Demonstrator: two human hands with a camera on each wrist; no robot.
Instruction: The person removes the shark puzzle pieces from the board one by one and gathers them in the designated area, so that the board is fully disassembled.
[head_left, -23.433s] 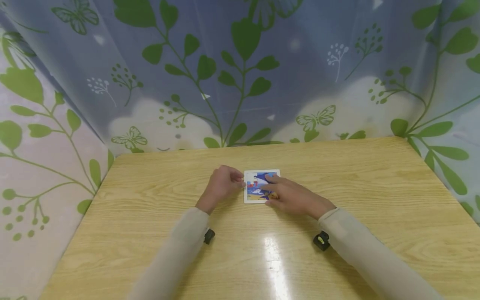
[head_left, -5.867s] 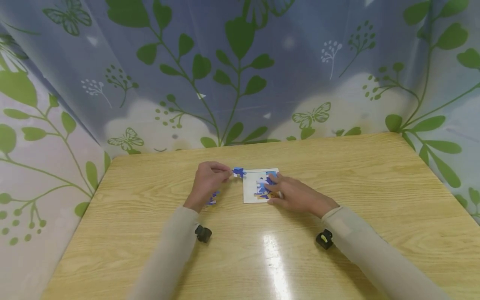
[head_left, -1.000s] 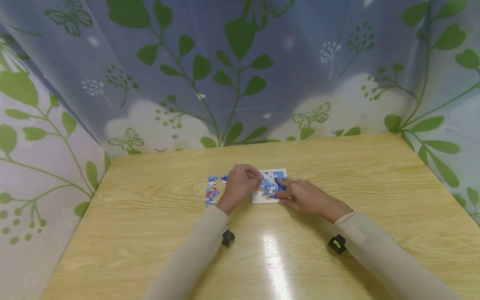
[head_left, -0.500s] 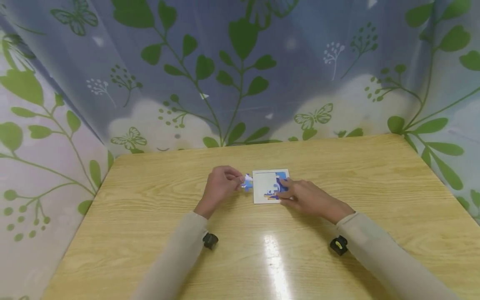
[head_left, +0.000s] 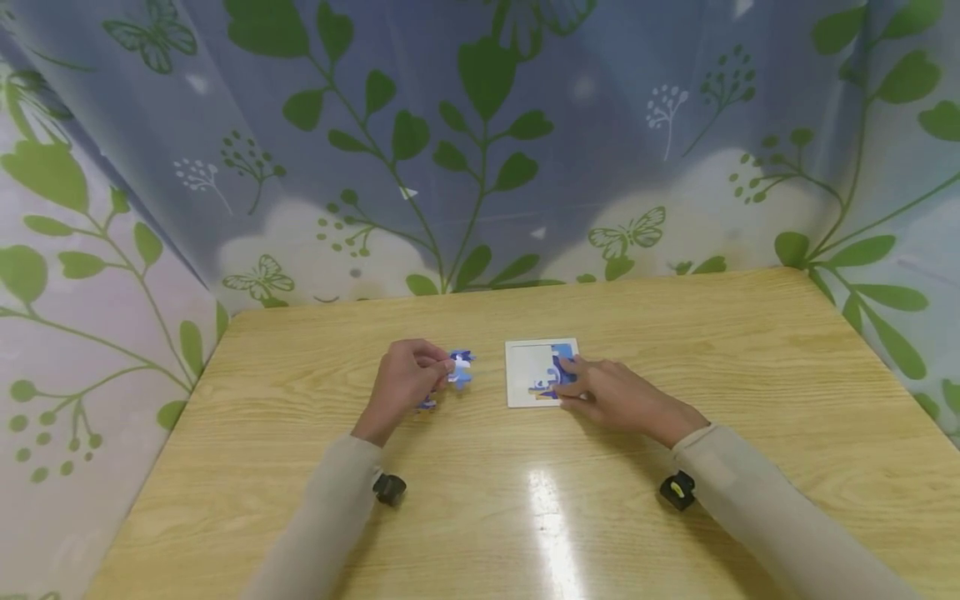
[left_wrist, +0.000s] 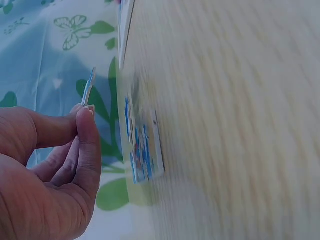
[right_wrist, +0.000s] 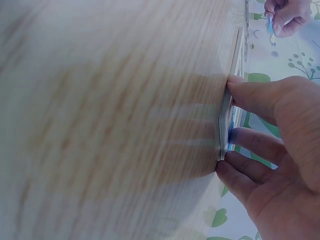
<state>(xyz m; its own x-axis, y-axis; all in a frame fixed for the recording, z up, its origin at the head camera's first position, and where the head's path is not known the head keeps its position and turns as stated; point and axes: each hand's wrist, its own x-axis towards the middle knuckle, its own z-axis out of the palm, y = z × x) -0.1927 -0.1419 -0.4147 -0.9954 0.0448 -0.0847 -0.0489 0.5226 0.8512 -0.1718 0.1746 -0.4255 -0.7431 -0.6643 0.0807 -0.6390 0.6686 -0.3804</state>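
Observation:
My left hand (head_left: 405, 379) pinches a light-blue and white jigsaw piece (head_left: 459, 377) between thumb and fingertips, raised above the table left of the puzzle board. In the left wrist view the held piece (left_wrist: 89, 89) appears edge-on. My right hand (head_left: 618, 396) holds the white-rimmed puzzle board (head_left: 528, 367) at its right side, thumb at the near edge and fingers over the pieces there. In the right wrist view, the thumb and fingers touch the board's edge (right_wrist: 223, 131). Pieces fill part of the board's right side; its left part shows bare backing.
Loose jigsaw pieces (left_wrist: 141, 150) lie on the table beneath my left hand, partly hidden in the head view. The wooden table (head_left: 480, 500) reaches back to a patterned curtain (head_left: 420, 167). Wrist cameras (head_left: 389, 489) sit on both forearms.
My left hand has carried the light-blue piece leftward, from over the board to above the loose pieces. My right hand stays on the board. Earlier, the board held more pieces.

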